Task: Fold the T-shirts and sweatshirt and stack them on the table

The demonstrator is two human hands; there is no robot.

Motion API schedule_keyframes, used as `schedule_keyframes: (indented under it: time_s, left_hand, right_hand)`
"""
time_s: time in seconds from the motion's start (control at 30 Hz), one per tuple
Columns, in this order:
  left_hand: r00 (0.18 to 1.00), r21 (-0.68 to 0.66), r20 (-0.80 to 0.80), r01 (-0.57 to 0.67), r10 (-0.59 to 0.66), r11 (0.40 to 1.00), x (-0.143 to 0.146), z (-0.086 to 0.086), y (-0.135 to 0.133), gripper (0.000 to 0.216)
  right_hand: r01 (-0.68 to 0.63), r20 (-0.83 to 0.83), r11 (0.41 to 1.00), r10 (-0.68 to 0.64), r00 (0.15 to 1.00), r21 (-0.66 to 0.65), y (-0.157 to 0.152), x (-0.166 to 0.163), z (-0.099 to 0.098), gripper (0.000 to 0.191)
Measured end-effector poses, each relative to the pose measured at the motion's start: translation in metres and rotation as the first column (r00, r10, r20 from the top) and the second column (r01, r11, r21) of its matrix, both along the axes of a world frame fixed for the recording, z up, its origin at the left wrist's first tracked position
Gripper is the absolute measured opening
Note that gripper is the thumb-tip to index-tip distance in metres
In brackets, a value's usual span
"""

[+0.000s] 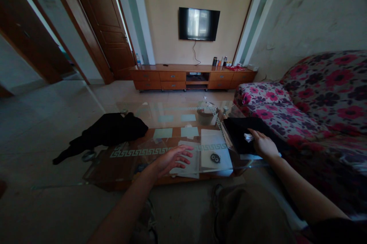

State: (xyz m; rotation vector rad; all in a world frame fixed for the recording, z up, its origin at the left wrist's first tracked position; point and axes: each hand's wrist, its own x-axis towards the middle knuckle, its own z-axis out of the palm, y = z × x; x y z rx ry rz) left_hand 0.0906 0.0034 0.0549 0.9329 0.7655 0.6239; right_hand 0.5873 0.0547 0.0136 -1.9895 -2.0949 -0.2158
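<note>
My left hand (172, 160) hovers open, fingers spread, over the near part of a glass coffee table (160, 117), just left of some white sheets of paper (213, 146). A small dark round object (215, 158) lies on those sheets. My right hand (263, 145) rests flat on a folded black cloth (243, 131) at the table's right end, fingers stretched out beside a small white tag (248, 137). A second black garment (110, 131) lies crumpled on the table's left end.
A floral sofa (315, 95) stands close on the right. Against the far wall is a low wooden TV cabinet (192, 77) with bottles, under a wall television (198, 23). Wooden doors (106, 22) are at the left. Small items sit at the table's far side (205, 108).
</note>
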Motion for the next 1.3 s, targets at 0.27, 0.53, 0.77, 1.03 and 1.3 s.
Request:
schedule_keyframes:
  time_s: [0.27, 0.53, 0.77, 1.03, 1.3]
  left_hand:
    - [0.999, 0.017, -0.035, 0.004, -0.004, 1.0, 0.003, -0.007, 0.001, 0.045]
    - [0.999, 0.021, -0.054, -0.01, 0.011, 1.0, 0.001, -0.007, 0.002, 0.046]
    - [0.997, 0.024, -0.071, -0.026, 0.027, 0.999, 0.002, -0.006, 0.002, 0.045]
    - [0.988, 0.042, -0.125, -0.081, 0.085, 0.996, 0.001, -0.008, 0.004, 0.043]
    - [0.845, 0.236, -0.331, -0.357, 0.42, 0.904, -0.027, -0.03, 0.031, 0.037]
  right_hand:
    - [-0.043, -0.044, 0.999, 0.042, 0.998, -0.033, -0.024, -0.031, -0.034, 0.062]
    - [0.095, -0.309, 0.989, -0.126, 0.943, -0.113, 0.013, -0.005, -0.003, 0.047]
    - [0.381, -0.15, 0.901, -0.414, 0.898, -0.21, 0.013, -0.012, -0.031, 0.069]
    - [0.328, 0.078, 0.932, -0.319, 0.945, -0.154, -0.001, -0.089, -0.042, 0.068]
    - [0.154, 0.024, 0.856, -0.164, 0.986, -0.494, -0.009, -0.17, -0.019, 0.086]
